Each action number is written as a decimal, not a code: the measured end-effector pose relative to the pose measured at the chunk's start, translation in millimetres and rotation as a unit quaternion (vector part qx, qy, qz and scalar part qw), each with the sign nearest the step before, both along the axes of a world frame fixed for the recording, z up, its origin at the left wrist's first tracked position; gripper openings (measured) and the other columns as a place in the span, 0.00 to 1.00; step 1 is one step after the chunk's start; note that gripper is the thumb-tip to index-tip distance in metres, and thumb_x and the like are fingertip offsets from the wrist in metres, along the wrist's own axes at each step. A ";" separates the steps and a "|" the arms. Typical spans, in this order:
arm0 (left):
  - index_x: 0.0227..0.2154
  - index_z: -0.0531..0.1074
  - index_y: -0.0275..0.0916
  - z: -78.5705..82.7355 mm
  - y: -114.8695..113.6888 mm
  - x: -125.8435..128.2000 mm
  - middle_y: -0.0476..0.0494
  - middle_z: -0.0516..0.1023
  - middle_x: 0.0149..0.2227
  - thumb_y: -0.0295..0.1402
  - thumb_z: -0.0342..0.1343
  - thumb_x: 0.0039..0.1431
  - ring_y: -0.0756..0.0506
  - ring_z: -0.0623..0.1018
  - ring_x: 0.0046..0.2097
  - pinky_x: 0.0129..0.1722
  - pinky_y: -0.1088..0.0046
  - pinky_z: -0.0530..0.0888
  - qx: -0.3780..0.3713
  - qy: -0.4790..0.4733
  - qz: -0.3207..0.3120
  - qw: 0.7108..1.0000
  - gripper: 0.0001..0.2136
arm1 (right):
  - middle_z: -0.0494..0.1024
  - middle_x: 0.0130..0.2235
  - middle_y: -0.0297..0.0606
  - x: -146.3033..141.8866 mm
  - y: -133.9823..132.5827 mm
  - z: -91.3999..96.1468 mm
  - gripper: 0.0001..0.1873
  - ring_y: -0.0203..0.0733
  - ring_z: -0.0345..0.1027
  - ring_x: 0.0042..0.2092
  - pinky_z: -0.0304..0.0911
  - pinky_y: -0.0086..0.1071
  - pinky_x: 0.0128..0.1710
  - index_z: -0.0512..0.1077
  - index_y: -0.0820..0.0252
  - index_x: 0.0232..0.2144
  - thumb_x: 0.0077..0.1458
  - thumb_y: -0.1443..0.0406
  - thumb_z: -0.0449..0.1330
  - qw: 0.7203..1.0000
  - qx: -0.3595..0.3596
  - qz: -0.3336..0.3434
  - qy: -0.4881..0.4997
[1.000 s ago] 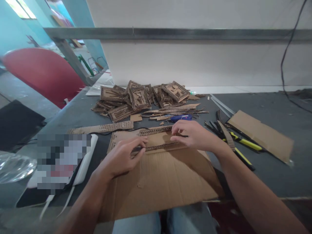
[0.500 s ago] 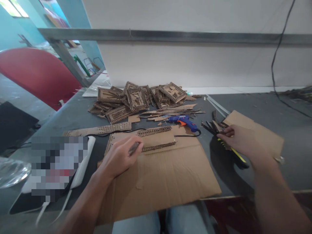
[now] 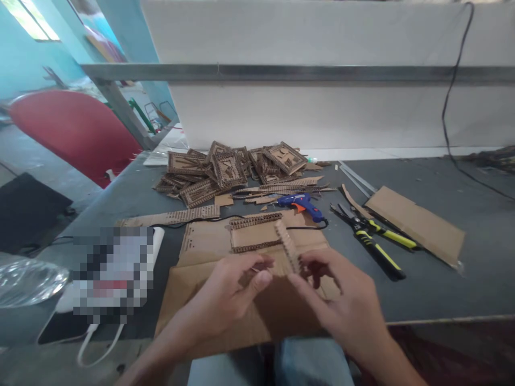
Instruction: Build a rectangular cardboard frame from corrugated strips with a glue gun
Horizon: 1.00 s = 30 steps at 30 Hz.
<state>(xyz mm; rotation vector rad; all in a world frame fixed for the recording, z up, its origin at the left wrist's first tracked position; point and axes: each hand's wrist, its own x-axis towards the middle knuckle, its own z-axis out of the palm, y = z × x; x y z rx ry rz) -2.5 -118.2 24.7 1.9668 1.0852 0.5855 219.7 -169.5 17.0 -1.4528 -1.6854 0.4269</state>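
Observation:
Both hands meet low over a large flat cardboard sheet [image 3: 201,300] on the grey table. My right hand [image 3: 338,300] pinches the near end of a narrow corrugated cardboard strip [image 3: 288,247], which stands tilted up and away. My left hand [image 3: 231,295] is curled, its fingertips closed at the strip's lower end; whether it grips the strip I cannot tell. Just beyond lies a small cardboard rectangle edged with corrugated strips [image 3: 255,236].
A blue glue gun [image 3: 301,203] with a black cord lies behind the sheet. Yellow-handled cutters [image 3: 374,236] and a cardboard piece [image 3: 414,222] lie to the right. A pile of cardboard frames [image 3: 229,166] sits at the back. A blurred device [image 3: 112,268] lies at the left.
My right hand reached out to the cutters at the right, then came back holding a corrugated strip. My left hand left the small rectangle and drew near to meet it.

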 end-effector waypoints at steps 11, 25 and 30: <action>0.40 0.77 0.41 -2.8 4.1 6.2 0.43 0.84 0.38 0.43 0.48 0.71 0.42 0.81 0.41 0.45 0.64 0.76 -0.116 -0.124 0.051 0.984 0.16 | 0.81 0.42 0.42 2.6 25.7 -10.7 0.08 0.47 0.77 0.41 0.74 0.39 0.42 0.73 0.53 0.44 0.64 0.60 0.59 0.998 0.024 0.039 -0.042; 0.40 0.73 0.37 1.7 67.9 -14.9 0.48 0.73 0.32 0.44 0.52 0.69 0.47 0.77 0.35 0.41 0.67 0.75 -0.139 -0.287 0.165 0.933 0.14 | 0.82 0.41 0.50 122.8 110.3 -8.2 0.16 0.55 0.77 0.41 0.71 0.46 0.41 0.77 0.61 0.42 0.59 0.57 0.56 0.957 -0.134 -0.100 -0.238; 0.48 0.75 0.38 3.0 69.6 -24.7 0.44 0.73 0.38 0.41 0.56 0.66 0.46 0.76 0.38 0.42 0.65 0.76 -0.209 -0.353 0.119 0.904 0.14 | 0.81 0.43 0.59 169.6 58.0 -22.0 0.22 0.66 0.76 0.44 0.68 0.52 0.43 0.74 0.65 0.45 0.62 0.54 0.51 0.894 -0.229 -0.184 -0.339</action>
